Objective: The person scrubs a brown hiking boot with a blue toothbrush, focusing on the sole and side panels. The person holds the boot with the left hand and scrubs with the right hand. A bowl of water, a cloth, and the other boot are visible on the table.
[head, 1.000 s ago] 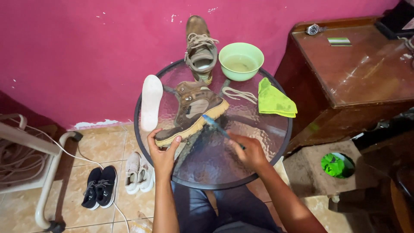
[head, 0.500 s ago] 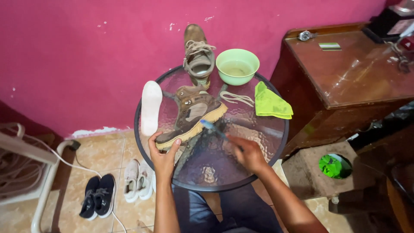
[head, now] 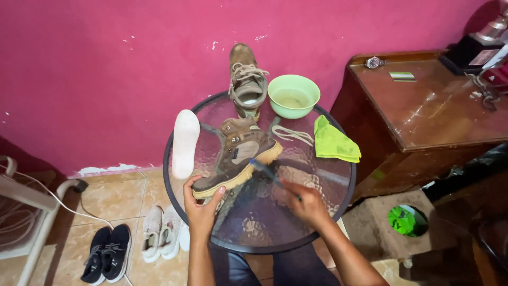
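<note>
Left hand has its fingers wrapped round the toe of the brown boot, which lies on its side mid-bench. Right hand pinches a blue brush, bristle end at the sole edge. Round glass bench is bare near its front rim; green cloth, laces, bowl and second boot crowd beyond the fingers, white insole beyond the left hand.

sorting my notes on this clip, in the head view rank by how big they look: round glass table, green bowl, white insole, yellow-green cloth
1. round glass table, by far the largest.
2. white insole, the longest of the rest.
3. green bowl and yellow-green cloth look about alike, so I leave them unranked.
</note>
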